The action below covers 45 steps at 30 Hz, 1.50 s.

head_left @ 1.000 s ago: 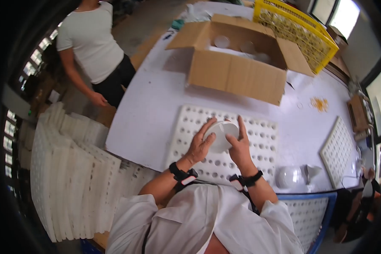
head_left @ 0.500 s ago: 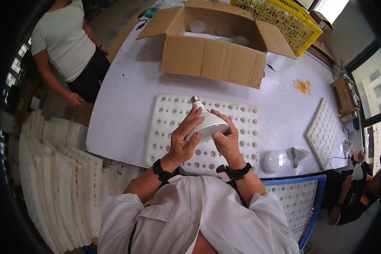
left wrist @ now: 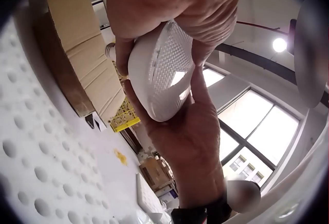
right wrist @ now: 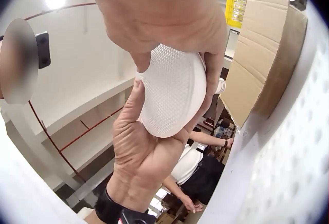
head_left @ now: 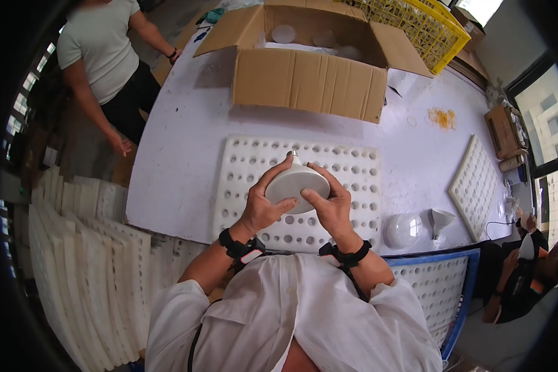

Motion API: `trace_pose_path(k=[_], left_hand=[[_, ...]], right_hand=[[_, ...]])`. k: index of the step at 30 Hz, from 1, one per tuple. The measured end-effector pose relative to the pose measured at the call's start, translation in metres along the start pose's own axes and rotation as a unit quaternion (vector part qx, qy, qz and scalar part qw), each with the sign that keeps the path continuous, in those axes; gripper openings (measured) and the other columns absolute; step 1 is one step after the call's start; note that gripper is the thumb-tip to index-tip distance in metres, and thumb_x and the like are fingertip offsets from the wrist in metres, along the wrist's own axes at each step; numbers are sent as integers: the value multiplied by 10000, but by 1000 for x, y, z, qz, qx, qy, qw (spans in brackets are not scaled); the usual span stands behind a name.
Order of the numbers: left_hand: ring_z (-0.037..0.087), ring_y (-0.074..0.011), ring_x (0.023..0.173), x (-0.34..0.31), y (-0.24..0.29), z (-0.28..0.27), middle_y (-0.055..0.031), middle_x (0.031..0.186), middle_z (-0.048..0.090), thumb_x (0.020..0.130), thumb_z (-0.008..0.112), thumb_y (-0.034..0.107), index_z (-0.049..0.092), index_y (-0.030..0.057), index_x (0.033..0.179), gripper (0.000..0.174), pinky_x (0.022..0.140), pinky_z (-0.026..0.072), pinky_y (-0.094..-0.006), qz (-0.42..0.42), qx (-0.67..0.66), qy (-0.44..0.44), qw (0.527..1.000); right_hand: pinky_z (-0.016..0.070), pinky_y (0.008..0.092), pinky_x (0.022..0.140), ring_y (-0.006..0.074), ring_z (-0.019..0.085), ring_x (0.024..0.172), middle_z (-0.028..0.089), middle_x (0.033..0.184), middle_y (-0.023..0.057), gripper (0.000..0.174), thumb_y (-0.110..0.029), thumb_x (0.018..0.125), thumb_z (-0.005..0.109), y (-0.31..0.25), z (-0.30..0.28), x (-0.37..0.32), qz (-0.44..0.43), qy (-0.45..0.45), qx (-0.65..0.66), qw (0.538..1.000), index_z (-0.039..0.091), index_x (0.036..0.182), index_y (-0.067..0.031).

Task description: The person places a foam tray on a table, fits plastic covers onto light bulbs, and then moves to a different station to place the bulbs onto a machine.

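The white lamp (head_left: pixel 299 181) is held above the perforated foam board (head_left: pixel 242 155), its ribbed face toward the wearer. The left hand (head_left: pixel 265 203) and right hand (head_left: pixel 333 209) grip its rim from opposite sides, thumbs on the face. The foam board lies on a pale table (head_left: pixel 180 155). Beyond the board stand an open cardboard box (head_left: pixel 310 80) and a yellow crate (head_left: pixel 443 53); right of it, a clear globe (head_left: pixel 404 230) and orange strands, perhaps rubber bands (head_left: pixel 442 118). Left of the board, below table level, stand stacked foam slabs (head_left: pixel 93 266); far to its right are windows (head_left: pixel 552 124).
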<state>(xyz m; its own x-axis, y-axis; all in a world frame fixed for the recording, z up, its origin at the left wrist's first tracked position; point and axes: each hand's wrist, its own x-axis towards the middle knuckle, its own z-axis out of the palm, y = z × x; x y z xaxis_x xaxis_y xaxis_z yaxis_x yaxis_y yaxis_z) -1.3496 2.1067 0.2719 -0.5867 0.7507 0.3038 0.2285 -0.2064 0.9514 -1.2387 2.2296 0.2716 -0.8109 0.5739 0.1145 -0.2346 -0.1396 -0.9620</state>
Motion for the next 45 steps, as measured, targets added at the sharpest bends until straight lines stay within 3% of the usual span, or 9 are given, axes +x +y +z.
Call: trace_pose_path(k=[5,8,10,17,22,28,32,40,45], left_hand=[[466,-226,1169,0,-20,3,-152,1299,457,767,648,111,403,-13,1249,555,983,379,-330,-45,-18,5,999],[522,-204,1067,3,-37,3,-123,1169,524,785,658,157,445,-5,1209,501,925,429,-335,-162,-171,47,971],[530,-191,1020,10,-40,1,-106,1097,532,808,642,168,441,1,1199,471,876,457,-338,-229,-336,105,908],[523,-243,1049,6,-47,4,-105,1153,507,860,554,322,396,51,1263,511,863,470,-415,-332,-444,107,825],[520,-248,1049,7,-46,8,-100,1163,500,857,556,340,389,59,1268,525,871,468,-433,-344,-426,117,829],[529,-214,1031,8,-43,3,-96,1128,517,812,633,198,406,40,1236,507,873,474,-373,-276,-364,85,886],[537,-181,1015,4,-38,0,-79,1098,537,759,668,72,416,27,1223,530,878,460,-340,-229,-295,53,926],[564,-174,951,-11,-48,3,-90,1039,577,726,702,95,481,-14,1145,486,850,458,-302,-177,-132,102,970],[572,-187,937,-10,-56,-2,-91,1026,581,736,698,103,491,-12,1136,465,832,474,-309,-228,-214,115,943]], right_hand=[[464,279,848,153,552,1001,594,1095,126,506,-136,779,696,-3,-3,13,83,-8,-138,987,499,1225,0],[465,293,857,171,538,1051,579,1126,158,561,-167,773,704,8,-7,19,39,-19,-133,990,468,1245,23],[456,308,876,194,521,1086,560,1154,173,592,-169,766,710,10,-9,18,17,-28,-156,987,447,1256,34],[410,349,941,281,479,1155,492,1230,234,709,-177,731,729,10,0,15,37,-28,-193,980,374,1295,63],[409,338,937,282,488,1145,495,1220,245,702,-180,744,698,14,-1,16,24,-24,-251,967,354,1305,64],[400,317,939,241,471,1168,507,1232,194,651,-135,763,648,23,-7,22,19,-44,-150,988,353,1316,43],[376,307,965,187,460,1165,512,1229,114,607,-43,783,624,23,-12,20,104,-77,-34,991,365,1331,-11],[360,327,987,190,466,1155,506,1233,115,601,-33,788,636,46,-13,9,103,-72,-13,992,368,1325,-10],[370,331,979,198,466,1156,504,1234,132,597,-36,792,633,37,-4,15,116,-70,-28,990,365,1324,1]])
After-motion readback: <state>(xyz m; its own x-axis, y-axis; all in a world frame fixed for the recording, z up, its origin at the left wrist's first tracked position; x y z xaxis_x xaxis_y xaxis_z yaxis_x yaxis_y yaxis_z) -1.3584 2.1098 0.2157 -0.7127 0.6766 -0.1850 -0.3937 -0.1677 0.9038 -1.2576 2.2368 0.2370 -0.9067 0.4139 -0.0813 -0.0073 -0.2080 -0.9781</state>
